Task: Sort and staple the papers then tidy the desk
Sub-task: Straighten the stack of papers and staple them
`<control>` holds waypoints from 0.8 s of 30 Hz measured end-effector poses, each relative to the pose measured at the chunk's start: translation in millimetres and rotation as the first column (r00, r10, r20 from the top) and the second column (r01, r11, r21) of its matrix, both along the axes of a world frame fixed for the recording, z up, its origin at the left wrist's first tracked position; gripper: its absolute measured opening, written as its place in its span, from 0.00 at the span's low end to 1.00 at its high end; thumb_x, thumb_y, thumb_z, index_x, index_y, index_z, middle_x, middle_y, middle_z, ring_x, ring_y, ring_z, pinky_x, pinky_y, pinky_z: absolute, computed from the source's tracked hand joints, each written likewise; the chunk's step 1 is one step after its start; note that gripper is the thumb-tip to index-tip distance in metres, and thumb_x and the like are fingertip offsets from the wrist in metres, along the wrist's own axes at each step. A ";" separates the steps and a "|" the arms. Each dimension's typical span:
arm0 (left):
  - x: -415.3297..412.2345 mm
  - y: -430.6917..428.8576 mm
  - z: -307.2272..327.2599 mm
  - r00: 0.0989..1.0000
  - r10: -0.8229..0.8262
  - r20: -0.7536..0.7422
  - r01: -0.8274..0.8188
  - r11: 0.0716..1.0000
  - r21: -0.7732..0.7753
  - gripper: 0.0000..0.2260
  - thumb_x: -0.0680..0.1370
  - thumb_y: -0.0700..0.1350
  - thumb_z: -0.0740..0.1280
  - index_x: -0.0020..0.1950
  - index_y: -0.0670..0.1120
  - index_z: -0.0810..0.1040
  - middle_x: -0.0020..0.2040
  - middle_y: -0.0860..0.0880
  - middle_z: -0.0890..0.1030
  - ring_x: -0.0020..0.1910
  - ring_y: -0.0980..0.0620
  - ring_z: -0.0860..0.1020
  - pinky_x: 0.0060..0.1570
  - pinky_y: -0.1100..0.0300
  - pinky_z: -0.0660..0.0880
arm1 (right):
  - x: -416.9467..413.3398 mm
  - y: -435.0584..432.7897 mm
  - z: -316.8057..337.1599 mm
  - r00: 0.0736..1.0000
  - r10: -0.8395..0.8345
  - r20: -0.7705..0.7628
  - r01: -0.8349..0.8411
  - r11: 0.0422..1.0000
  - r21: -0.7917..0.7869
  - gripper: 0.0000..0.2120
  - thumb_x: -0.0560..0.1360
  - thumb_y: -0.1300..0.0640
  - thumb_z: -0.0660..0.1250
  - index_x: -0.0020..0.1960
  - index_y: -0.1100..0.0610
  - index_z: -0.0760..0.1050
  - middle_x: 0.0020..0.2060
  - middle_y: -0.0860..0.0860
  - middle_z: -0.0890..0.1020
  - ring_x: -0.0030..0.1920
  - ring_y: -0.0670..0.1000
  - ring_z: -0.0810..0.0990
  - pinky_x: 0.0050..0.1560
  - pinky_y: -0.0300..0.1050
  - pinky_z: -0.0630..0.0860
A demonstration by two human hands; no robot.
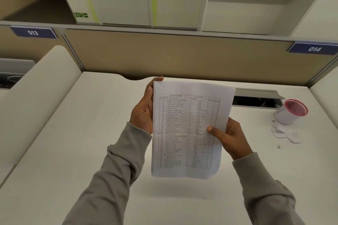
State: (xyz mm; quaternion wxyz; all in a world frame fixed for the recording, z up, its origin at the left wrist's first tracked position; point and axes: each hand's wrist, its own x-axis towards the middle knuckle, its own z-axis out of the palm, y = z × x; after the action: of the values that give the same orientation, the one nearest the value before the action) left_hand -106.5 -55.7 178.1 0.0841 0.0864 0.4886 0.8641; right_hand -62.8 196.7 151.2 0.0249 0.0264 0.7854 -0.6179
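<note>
A sheaf of white papers with a printed table on the top sheet is held upright above the white desk, at the middle of the view. My left hand grips its left edge, fingers wrapped behind and over the top corner. My right hand holds the right edge lower down, thumb pressed on the front of the page. How many sheets there are I cannot tell. No stapler is in view.
At the right, a white cup with a red rim lies tipped on the desk, with small paper scraps and a tiny dark bit beside it. An open cable slot runs behind. A beige partition closes the back.
</note>
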 end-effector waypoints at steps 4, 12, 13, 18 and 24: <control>1.3 1.3 -6.1 0.998 -0.010 0.069 0.008 1.000 0.026 0.22 0.82 0.54 0.54 0.74 0.48 0.66 0.55 0.44 0.77 0.45 0.51 0.81 0.44 0.58 0.80 | 1.7 0.0 -1.1 1.000 0.021 0.021 -0.021 1.000 0.009 0.15 0.76 0.62 0.69 0.62 0.56 0.76 0.54 0.51 0.83 0.52 0.54 0.83 0.54 0.58 0.81; -0.4 4.7 -13.3 0.999 0.013 0.052 -0.012 1.000 -0.010 0.21 0.84 0.53 0.52 0.76 0.51 0.65 0.56 0.44 0.77 0.46 0.49 0.78 0.48 0.53 0.79 | 4.0 -4.1 -11.3 1.000 -0.008 0.021 0.008 1.000 -0.001 0.15 0.76 0.61 0.69 0.62 0.58 0.76 0.55 0.53 0.83 0.53 0.57 0.83 0.54 0.59 0.81; -1.5 5.7 -13.2 0.998 0.032 0.054 -0.032 0.999 -0.015 0.21 0.84 0.54 0.52 0.76 0.53 0.65 0.57 0.43 0.77 0.47 0.48 0.78 0.49 0.52 0.77 | 3.0 -3.9 -12.5 1.000 -0.021 0.013 0.021 1.000 -0.006 0.15 0.76 0.61 0.69 0.62 0.58 0.76 0.54 0.53 0.83 0.53 0.57 0.83 0.54 0.58 0.81; -4.1 6.2 -16.3 0.991 0.107 0.079 -0.087 0.971 -0.225 0.18 0.80 0.54 0.60 0.69 0.51 0.72 0.57 0.43 0.81 0.54 0.41 0.81 0.53 0.48 0.81 | -2.9 1.6 -18.1 0.999 -0.036 -0.011 0.036 0.999 -0.036 0.12 0.76 0.62 0.69 0.59 0.55 0.77 0.52 0.50 0.84 0.51 0.53 0.84 0.50 0.50 0.83; -6.2 7.6 -30.8 0.991 0.130 0.029 -0.108 0.912 -0.395 0.13 0.79 0.52 0.63 0.62 0.52 0.79 0.56 0.48 0.84 0.57 0.44 0.82 0.53 0.52 0.81 | -9.6 3.9 -26.0 0.998 -0.061 0.009 0.061 0.996 -0.063 0.13 0.75 0.63 0.69 0.60 0.57 0.76 0.53 0.53 0.84 0.52 0.56 0.84 0.51 0.54 0.83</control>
State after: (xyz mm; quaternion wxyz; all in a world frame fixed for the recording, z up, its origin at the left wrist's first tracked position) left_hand -112.8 -48.1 147.3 0.0606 0.0142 0.6537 0.7542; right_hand -72.4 200.6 125.2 0.0097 0.0518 0.7643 -0.6426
